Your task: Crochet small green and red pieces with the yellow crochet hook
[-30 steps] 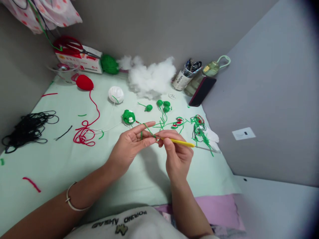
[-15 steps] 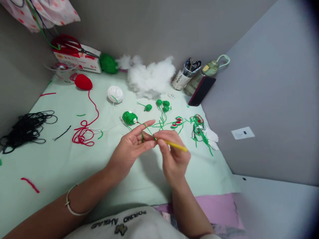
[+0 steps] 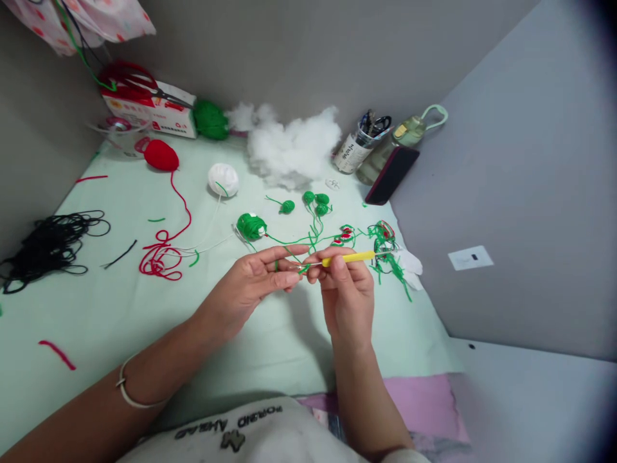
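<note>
In the head view, the right hand (image 3: pixel 348 289) pinches a yellow crochet hook (image 3: pixel 348 258), which has swung from slanting down-right to lying nearly level, its tip drawn to the left hand (image 3: pixel 260 283). That hand's fingers, pressed together, pinch the green yarn (image 3: pixel 284 242) wound over one finger; the strand runs back to a small green yarn ball (image 3: pixel 250 226) mid-tabletop.

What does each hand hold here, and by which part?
The right hand grips the crochet hook by its yellow handle, near the metal shaft. The left hand holds green yarn looped round a finger, pinched at the fingertips.
</note>
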A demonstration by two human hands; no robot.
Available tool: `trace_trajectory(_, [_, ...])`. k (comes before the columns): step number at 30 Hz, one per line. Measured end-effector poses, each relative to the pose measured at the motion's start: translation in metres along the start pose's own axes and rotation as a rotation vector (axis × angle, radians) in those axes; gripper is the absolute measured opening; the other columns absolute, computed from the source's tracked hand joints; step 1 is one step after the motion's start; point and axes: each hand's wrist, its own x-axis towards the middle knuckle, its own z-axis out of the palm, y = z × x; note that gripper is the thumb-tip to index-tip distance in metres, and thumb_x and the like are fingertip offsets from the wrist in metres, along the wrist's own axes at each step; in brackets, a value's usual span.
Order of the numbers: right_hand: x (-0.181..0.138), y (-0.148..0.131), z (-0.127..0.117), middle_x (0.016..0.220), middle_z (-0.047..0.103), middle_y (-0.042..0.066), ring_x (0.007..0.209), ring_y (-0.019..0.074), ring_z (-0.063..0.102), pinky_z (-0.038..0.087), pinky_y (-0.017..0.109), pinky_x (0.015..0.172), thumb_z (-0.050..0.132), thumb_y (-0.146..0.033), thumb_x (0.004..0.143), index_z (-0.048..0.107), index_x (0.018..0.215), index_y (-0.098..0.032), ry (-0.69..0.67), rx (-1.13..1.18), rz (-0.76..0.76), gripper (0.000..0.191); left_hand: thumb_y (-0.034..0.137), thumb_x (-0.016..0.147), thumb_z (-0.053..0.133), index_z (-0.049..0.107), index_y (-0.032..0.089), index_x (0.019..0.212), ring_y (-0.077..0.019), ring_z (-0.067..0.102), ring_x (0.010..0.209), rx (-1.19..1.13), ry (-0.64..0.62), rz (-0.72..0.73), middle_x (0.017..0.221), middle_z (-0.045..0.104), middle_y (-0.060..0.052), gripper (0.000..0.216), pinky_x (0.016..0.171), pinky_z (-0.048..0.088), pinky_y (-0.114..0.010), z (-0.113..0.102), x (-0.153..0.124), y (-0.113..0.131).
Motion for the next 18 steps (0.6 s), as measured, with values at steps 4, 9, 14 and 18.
trace_trajectory(4, [0.0016,-0.0039,-0.0011,0.079,0.076,0.002,0.059,0.0108,0.063,0.054,0.025,0.06,0.061,-0.033,0.099,0.073,0.091,-0.021,-0.029,0.034,0.041,0.018,0.025,0.077,0.086,0.081,0.024,0.112,-0.0105,0.052,0.071,0.04,-0.001,0.019,0.08,0.065,0.002,0.035,0.071,0.04,-0.025,-0.0024,0.0003,-0.0003])
trace_trajectory(9, [0.0016,-0.0046,-0.0062,0.079,0.077,0.002,0.058,0.0127,0.065,0.056,0.028,0.059,0.059,-0.036,0.1,0.069,0.091,-0.021,-0.046,-0.009,0.046,0.02,0.026,0.079,0.085,0.082,0.027,0.108,-0.0107,0.053,0.073,0.074,-0.009,0.033,0.08,0.064,0.002,0.029,0.073,0.041,-0.025,-0.0036,0.0005,-0.0012])
trace_trajectory(14, [-0.0005,-0.0048,-0.0084,0.083,0.078,0.002,0.063,0.0135,0.068,0.058,0.03,0.062,0.056,-0.033,0.102,0.068,0.094,-0.021,-0.071,-0.057,-0.013,0.019,0.028,0.08,0.084,0.082,0.03,0.109,-0.0113,0.057,0.08,0.133,0.001,0.071,0.083,0.065,0.002,0.029,0.078,0.043,-0.024,-0.0066,-0.0001,-0.0045])
trace_trajectory(18, [-0.0061,-0.0069,-0.0064,0.088,0.077,0.003,0.07,0.0146,0.072,0.06,0.031,0.066,0.054,-0.03,0.104,0.069,0.097,-0.021,-0.065,-0.184,-0.097,0.019,0.029,0.083,0.083,0.081,0.033,0.11,-0.0107,0.059,0.081,0.242,0.041,0.107,0.086,0.066,0.003,0.028,0.08,0.045,-0.024,-0.0089,-0.0001,-0.0043])
